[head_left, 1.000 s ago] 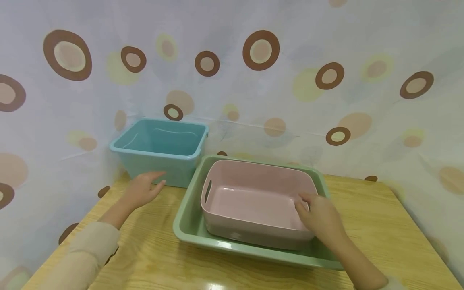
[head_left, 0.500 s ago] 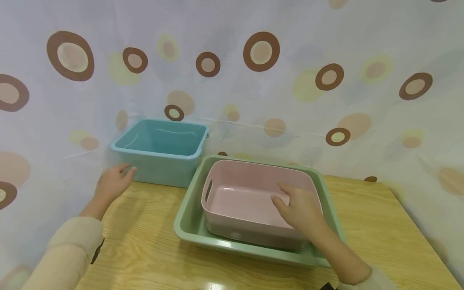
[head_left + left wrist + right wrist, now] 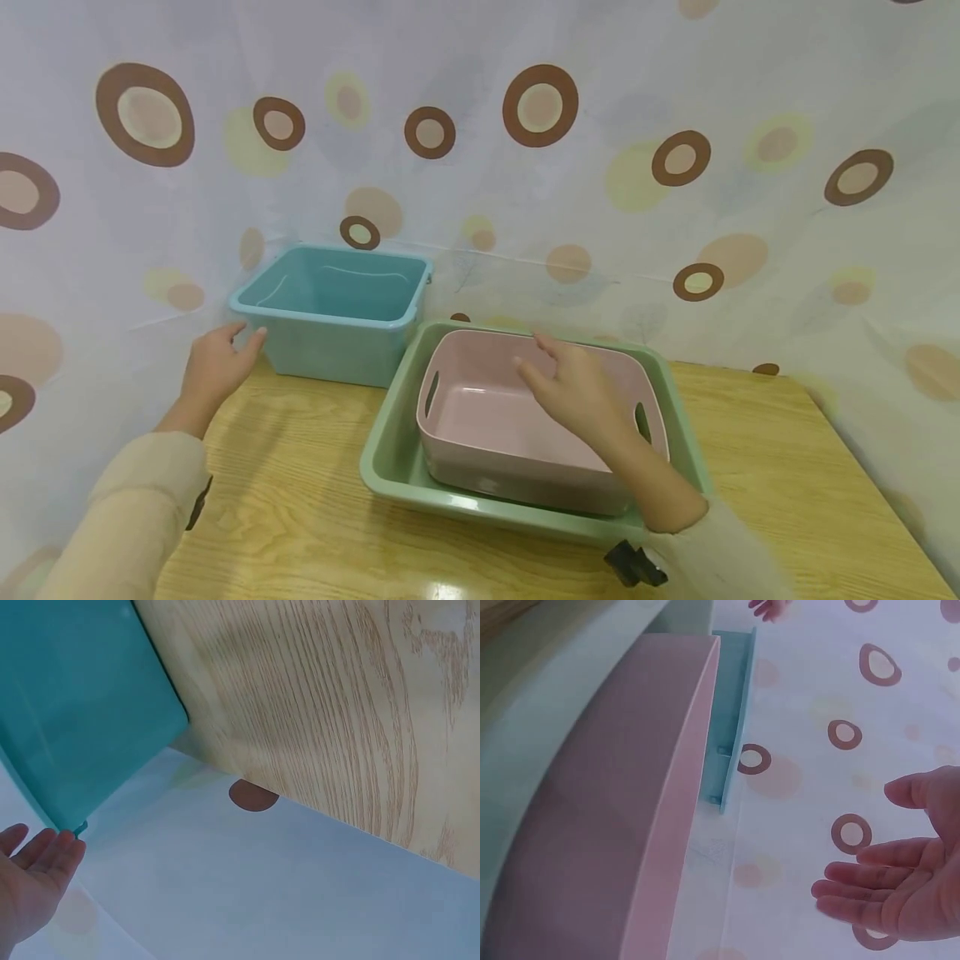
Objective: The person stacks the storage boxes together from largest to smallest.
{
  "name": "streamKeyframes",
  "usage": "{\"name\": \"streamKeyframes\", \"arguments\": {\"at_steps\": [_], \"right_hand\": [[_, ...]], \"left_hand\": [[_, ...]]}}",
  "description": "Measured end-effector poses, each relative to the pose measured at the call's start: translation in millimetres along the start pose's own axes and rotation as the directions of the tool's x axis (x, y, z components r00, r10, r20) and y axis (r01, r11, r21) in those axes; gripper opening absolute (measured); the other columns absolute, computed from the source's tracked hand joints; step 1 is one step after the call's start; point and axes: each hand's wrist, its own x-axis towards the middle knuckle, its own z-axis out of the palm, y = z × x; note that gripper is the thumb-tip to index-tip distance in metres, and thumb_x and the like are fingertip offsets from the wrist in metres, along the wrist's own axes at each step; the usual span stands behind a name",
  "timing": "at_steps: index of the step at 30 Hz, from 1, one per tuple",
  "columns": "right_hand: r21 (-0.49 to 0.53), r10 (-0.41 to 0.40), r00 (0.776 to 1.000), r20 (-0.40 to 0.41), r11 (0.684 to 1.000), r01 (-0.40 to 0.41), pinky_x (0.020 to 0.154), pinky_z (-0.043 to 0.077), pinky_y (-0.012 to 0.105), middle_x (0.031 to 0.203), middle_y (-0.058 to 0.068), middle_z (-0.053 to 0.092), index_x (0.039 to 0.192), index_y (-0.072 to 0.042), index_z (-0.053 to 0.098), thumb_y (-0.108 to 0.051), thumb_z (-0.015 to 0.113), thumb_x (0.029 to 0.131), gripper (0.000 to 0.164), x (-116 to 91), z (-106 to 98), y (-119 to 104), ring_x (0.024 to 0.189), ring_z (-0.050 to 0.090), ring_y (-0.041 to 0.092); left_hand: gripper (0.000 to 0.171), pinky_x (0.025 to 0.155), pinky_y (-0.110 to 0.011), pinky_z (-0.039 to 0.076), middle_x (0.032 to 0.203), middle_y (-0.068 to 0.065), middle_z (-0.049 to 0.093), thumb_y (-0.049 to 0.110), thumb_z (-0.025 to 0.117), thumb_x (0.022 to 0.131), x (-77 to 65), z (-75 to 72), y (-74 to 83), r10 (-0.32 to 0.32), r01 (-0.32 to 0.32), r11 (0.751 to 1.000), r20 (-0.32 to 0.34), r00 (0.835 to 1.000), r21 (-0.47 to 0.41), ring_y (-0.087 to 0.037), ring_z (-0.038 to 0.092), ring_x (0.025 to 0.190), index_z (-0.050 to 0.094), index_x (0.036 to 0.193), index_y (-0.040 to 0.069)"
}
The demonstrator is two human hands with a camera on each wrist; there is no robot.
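My left hand (image 3: 215,365) hovers at the left front corner of a blue plastic bin (image 3: 330,352), fingers loosely extended and holding nothing. In the left wrist view the fingers of that hand (image 3: 41,881) are close to the bin's rim; whether they touch it I cannot tell. Over a pink bin (image 3: 517,475) with oval handle slots, my right hand (image 3: 576,390) is held in the air with fingers extended. Its palm shows in the right wrist view, where the hand (image 3: 911,877) grips nothing. The pink bin sits inside a larger green basin (image 3: 388,437).
The bins stand on a light wooden table (image 3: 300,492). Behind it and at both sides hangs a pale curtain (image 3: 465,50) with brown and yellow circles. The blue bin's right side is close to the green basin's left rim.
My right hand has moved left and up from the pink bin's right end, over its middle. The left hand has shifted left along the blue bin's front to its corner. The containers look unmoved.
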Motion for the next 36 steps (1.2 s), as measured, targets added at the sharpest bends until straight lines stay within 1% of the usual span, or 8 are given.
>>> {"name": "streamKeyframes", "arguments": {"at_steps": [1, 3, 6, 8, 10, 23, 31, 36], "right_hand": [[0.009, -0.007, 1.0, -0.006, 1.0, 0.007, 0.058, 0.047, 0.033, 0.128, 0.021, 0.056, 0.136, 0.001, 0.044, -0.027, 0.054, 0.091, 0.054, 4, 1, -1, 0.045, 0.046, 0.012], [0.049, -0.017, 1.0, -0.022, 0.999, 0.018, 0.057, 0.047, 0.038, 0.129, 0.022, 0.055, 0.137, 0.002, 0.043, -0.026, 0.054, 0.091, 0.055, 12, 5, -2, 0.045, 0.044, 0.017], [0.076, -0.024, 0.998, -0.051, 0.997, 0.027, 0.082, 0.052, 0.045, 0.129, 0.023, 0.054, 0.136, 0.003, 0.043, -0.026, 0.055, 0.091, 0.055, 23, 10, -3, 0.087, 0.067, 0.03], [0.113, -0.004, 0.999, -0.05, 0.994, 0.01, 0.089, 0.05, 0.046, 0.131, 0.023, 0.052, 0.137, 0.003, 0.042, -0.027, 0.055, 0.091, 0.057, 29, 13, -4, 0.097, 0.065, 0.032], [0.137, 0.018, 0.999, -0.041, 0.991, -0.012, 0.103, 0.04, 0.048, 0.134, 0.023, 0.05, 0.138, 0.002, 0.041, -0.029, 0.055, 0.091, 0.058, 35, 17, -5, 0.126, 0.046, 0.035], [0.26, 0.144, 0.984, 0.105, 0.951, -0.166, 0.112, 0.03, 0.043, 0.143, 0.019, 0.041, 0.14, 0.002, 0.036, -0.033, 0.053, 0.09, 0.064, 71, 54, -14, 0.136, 0.033, 0.031], [0.286, 0.184, 0.975, 0.122, 0.935, -0.212, 0.109, 0.034, 0.044, 0.143, 0.022, 0.039, 0.139, 0.006, 0.037, -0.03, 0.055, 0.089, 0.064, 84, 78, -20, 0.135, 0.036, 0.033], [0.232, 0.176, 0.968, 0.18, 0.948, -0.216, 0.108, 0.034, 0.046, 0.144, 0.022, 0.039, 0.139, 0.004, 0.037, -0.034, 0.054, 0.089, 0.066, 88, 86, -19, 0.134, 0.035, 0.035]], "left_hand": [[0.067, 0.099, -0.062, 0.033, 0.131, -0.039, 0.04, 0.04, 0.037, 0.096, 0.8, 0.2, 0.0, -0.005, 0.005, 1.0, -0.004, 1.0, -0.01, -0.054, 0.037, 0.121, 0.039, 0.13, -0.018], [0.067, 0.101, -0.061, 0.032, 0.132, -0.039, 0.039, 0.039, 0.038, 0.097, 2.5, 0.8, 0.7, -0.006, 0.006, 1.0, -0.008, 1.0, -0.022, -0.055, 0.035, 0.122, 0.037, 0.13, -0.019], [0.067, 0.103, -0.061, 0.03, 0.134, -0.039, 0.036, 0.039, 0.039, 0.096, 5.6, 2.6, 1.4, -0.011, 0.01, 0.999, -0.007, 1.0, -0.039, -0.055, 0.033, 0.124, 0.035, 0.133, -0.017], [0.067, 0.103, -0.061, 0.029, 0.136, -0.038, 0.035, 0.04, 0.038, 0.096, 7.2, 3.7, 2.3, -0.011, 0.011, 0.999, -0.005, 1.0, -0.036, -0.054, 0.032, 0.125, 0.034, 0.135, -0.015], [0.067, 0.104, -0.061, 0.029, 0.137, -0.037, 0.035, 0.041, 0.038, 0.096, 8.8, 5.0, 3.5, -0.017, 0.017, 0.999, -0.013, 1.0, -0.039, -0.054, 0.032, 0.126, 0.034, 0.136, -0.013], [0.072, 0.109, -0.057, 0.024, 0.139, -0.04, 0.028, 0.036, 0.042, 0.095, 22.0, 27.1, 16.9, -0.103, 0.099, 0.991, -0.043, 0.994, -0.088, -0.052, 0.026, 0.13, 0.024, 0.137, -0.019], [0.081, 0.111, -0.053, 0.023, 0.144, -0.038, 0.02, 0.041, 0.041, 0.094, 31.8, 43.4, 24.2, -0.229, 0.224, 0.965, -0.027, 0.973, -0.133, -0.05, 0.022, 0.134, 0.007, 0.143, -0.014], [0.085, 0.112, -0.053, 0.021, 0.146, -0.037, 0.016, 0.043, 0.04, 0.094, 29.7, 47.2, 30.4, -0.286, 0.274, 0.94, -0.032, 0.958, -0.203, -0.049, 0.019, 0.136, -0.003, 0.145, -0.01]]}}
